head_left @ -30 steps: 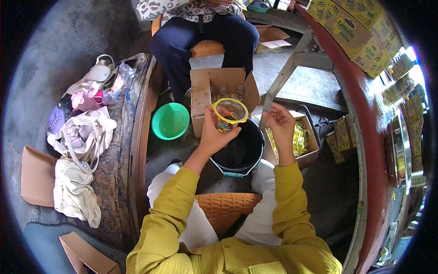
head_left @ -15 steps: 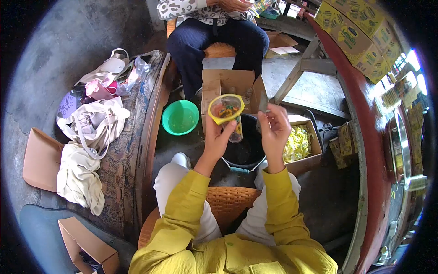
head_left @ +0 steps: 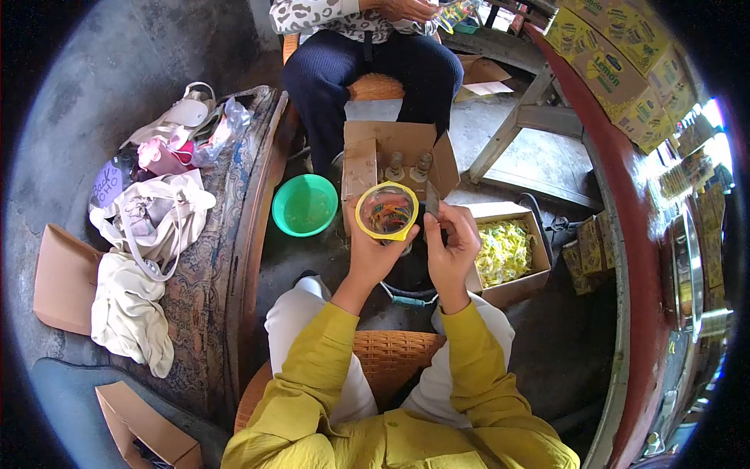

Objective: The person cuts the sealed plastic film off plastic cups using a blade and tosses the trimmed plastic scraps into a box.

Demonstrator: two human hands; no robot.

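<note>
My left hand [head_left: 369, 254] is closed around a clear container with a yellow rim [head_left: 386, 236]. Its round top faces me, and orange and dark printed patterns show through it. My right hand [head_left: 455, 242] pinches a flat grey blade-like strip [head_left: 432, 198], held upright just right of the rim. Whether the strip touches the rim I cannot tell. Below both hands stands a dark bucket [head_left: 410, 275] with a light-blue handle grip, partly hidden by them. An open cardboard box [head_left: 359, 166] with clear glass bottles [head_left: 422, 166] is just beyond.
At right, a carton [head_left: 512, 286] holds yellow wrappers [head_left: 502, 254]. A green basin [head_left: 305, 205] sits at left, near a bench with bags [head_left: 156, 211]. Another person [head_left: 371, 66] sits opposite, hands on a colourful packet. Lemon-printed cartons [head_left: 609, 74] stack at upper right.
The container has tipped so its round top faces me more squarely. My right hand has moved left, bringing the grey strip closer to the rim.
</note>
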